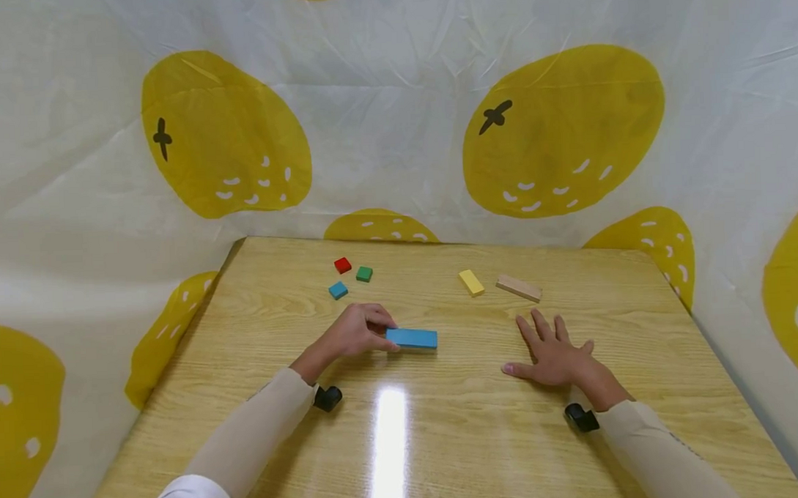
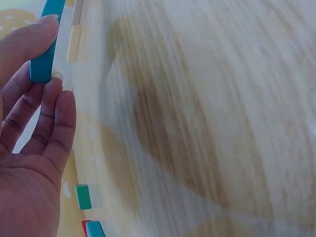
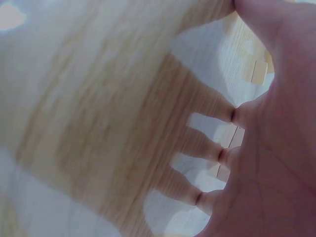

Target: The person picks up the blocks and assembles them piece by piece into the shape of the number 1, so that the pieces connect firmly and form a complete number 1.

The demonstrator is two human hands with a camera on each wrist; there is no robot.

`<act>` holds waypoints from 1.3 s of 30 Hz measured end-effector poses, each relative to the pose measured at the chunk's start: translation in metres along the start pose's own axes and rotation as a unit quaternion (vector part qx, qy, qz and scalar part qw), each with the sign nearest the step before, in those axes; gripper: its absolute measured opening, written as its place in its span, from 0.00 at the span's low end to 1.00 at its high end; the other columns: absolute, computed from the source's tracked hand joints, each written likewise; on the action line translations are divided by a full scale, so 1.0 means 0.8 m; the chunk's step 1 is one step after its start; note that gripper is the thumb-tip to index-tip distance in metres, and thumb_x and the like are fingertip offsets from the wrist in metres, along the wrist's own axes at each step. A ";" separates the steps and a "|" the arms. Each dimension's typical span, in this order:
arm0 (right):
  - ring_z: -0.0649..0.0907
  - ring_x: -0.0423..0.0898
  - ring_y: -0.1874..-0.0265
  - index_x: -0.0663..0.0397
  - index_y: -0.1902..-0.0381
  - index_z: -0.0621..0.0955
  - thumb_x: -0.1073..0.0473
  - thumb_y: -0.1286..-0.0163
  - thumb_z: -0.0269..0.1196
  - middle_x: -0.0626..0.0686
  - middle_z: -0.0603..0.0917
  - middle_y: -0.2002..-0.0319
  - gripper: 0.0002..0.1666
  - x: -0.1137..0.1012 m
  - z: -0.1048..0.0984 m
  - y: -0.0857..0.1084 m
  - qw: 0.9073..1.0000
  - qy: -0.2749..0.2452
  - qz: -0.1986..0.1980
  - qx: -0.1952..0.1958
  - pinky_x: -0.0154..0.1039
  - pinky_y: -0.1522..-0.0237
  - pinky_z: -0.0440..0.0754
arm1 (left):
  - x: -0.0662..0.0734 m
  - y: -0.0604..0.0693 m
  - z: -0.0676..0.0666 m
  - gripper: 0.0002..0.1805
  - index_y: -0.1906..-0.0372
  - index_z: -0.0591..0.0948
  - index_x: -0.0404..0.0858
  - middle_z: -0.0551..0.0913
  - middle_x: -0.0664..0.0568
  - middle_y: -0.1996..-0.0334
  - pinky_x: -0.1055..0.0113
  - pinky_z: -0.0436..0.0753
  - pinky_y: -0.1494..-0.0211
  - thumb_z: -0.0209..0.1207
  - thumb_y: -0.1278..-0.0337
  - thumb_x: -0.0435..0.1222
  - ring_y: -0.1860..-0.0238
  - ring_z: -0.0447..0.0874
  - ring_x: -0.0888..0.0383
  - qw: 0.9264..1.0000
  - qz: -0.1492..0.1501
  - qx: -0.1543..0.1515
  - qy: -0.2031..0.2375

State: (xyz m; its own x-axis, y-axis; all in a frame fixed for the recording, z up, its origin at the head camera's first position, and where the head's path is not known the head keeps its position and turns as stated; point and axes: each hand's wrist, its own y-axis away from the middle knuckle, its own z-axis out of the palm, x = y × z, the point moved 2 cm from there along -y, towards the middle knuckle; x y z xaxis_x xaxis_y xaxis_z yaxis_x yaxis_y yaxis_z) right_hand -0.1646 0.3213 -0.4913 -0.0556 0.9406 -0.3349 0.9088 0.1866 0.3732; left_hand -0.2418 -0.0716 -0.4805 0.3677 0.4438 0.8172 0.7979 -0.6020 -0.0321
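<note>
A long blue block (image 1: pixel 412 339) is pinched at its left end between the thumb and fingers of the left hand (image 1: pixel 360 329); the left wrist view shows the blue block (image 2: pixel 45 54) between the thumb and fingers of that hand (image 2: pixel 32 128). The right hand (image 1: pixel 553 357) has its fingers spread, palm down, fingertips touching the table, and holds nothing. Just beyond its fingertips lies a plain wooden block (image 1: pixel 519 288). In the right wrist view the right hand (image 3: pixel 261 143) shows its palm, with the wooden block partly hidden behind the fingers.
Small red (image 1: pixel 343 265), green (image 1: pixel 364 274) and blue (image 1: pixel 338 290) blocks lie beyond the left hand. A yellow block (image 1: pixel 471 282) lies left of the wooden one. A patterned curtain (image 1: pixel 382 132) stands behind the wooden table (image 1: pixel 471 437).
</note>
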 end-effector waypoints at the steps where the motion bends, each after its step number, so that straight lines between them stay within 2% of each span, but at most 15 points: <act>1: 0.34 0.79 0.21 0.43 0.14 0.42 0.16 0.36 0.56 0.65 0.33 0.15 0.69 0.001 0.000 0.000 1.000 -0.006 0.000 0.000 0.95 0.47 0.31 | 0.000 0.000 0.001 0.14 0.56 0.93 0.44 0.88 0.55 0.56 0.69 0.84 0.53 0.79 0.49 0.40 0.59 0.84 0.61 1.000 0.001 0.000 -0.001; 7: 0.33 0.80 0.22 0.40 0.14 0.41 0.13 0.39 0.55 0.64 0.33 0.15 0.70 0.005 0.000 -0.001 1.000 -0.011 -0.007 0.004 0.94 0.48 0.29 | -0.002 0.002 0.004 0.14 0.57 0.93 0.43 0.88 0.54 0.57 0.70 0.83 0.56 0.79 0.50 0.39 0.60 0.82 0.58 1.000 0.002 0.001 0.003; 15: 0.35 0.81 0.22 0.49 0.14 0.43 0.20 0.34 0.59 0.69 0.35 0.16 0.68 -0.006 -0.004 0.007 1.000 0.013 0.003 -0.003 0.95 0.47 0.33 | -0.006 0.006 0.009 0.15 0.56 0.93 0.43 0.88 0.55 0.57 0.71 0.83 0.56 0.80 0.50 0.41 0.60 0.83 0.59 1.000 0.003 -0.003 -0.011; 24: 0.36 0.81 0.22 0.50 0.14 0.44 0.20 0.33 0.58 0.68 0.35 0.16 0.67 -0.011 -0.001 0.007 1.000 0.019 -0.002 -0.001 0.95 0.47 0.35 | -0.007 0.017 0.012 0.16 0.55 0.92 0.43 0.88 0.56 0.57 0.70 0.82 0.56 0.79 0.50 0.40 0.60 0.82 0.61 1.000 0.001 -0.003 -0.012; 39: 0.36 0.80 0.21 0.48 0.14 0.43 0.20 0.33 0.57 0.68 0.35 0.16 0.67 -0.008 -0.005 0.005 1.000 0.023 0.005 -0.007 0.95 0.46 0.35 | -0.006 0.020 0.017 0.14 0.56 0.92 0.44 0.88 0.58 0.57 0.71 0.82 0.55 0.79 0.49 0.40 0.59 0.82 0.60 1.000 -0.007 -0.007 -0.014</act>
State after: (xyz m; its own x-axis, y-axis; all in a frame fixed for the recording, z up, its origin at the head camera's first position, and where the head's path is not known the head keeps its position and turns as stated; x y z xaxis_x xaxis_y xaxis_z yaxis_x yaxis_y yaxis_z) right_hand -0.1622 0.3169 -0.4844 -0.0659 0.9547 -0.2903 0.9035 0.1806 0.3888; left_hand -0.2245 -0.0741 -0.4923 0.3694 0.4711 0.8010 0.7963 -0.6048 -0.0115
